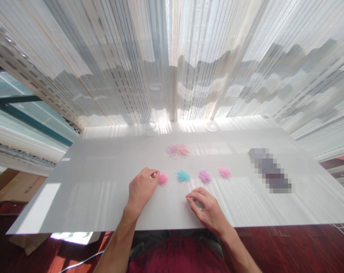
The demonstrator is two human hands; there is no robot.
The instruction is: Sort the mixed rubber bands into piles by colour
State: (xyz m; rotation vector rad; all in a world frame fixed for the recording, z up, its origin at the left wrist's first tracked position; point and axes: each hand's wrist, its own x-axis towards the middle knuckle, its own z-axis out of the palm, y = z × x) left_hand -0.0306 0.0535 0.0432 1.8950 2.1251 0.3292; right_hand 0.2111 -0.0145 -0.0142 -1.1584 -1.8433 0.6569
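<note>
My left hand rests on the white table, its fingers pinched together at the left edge of a small pink pile of tiny bands. To the right of that pile lie a teal pile, a purple pile and another pink pile in a row. Behind them sits a larger mixed pile of pastel bands. My right hand lies on the table nearer me, fingers curled and pressing on the surface; whether anything is under them is hidden.
Two clear shallow dishes stand at the table's far edge by the sheer curtain. A blurred dark object lies at the right. A cardboard box sits on the floor at left.
</note>
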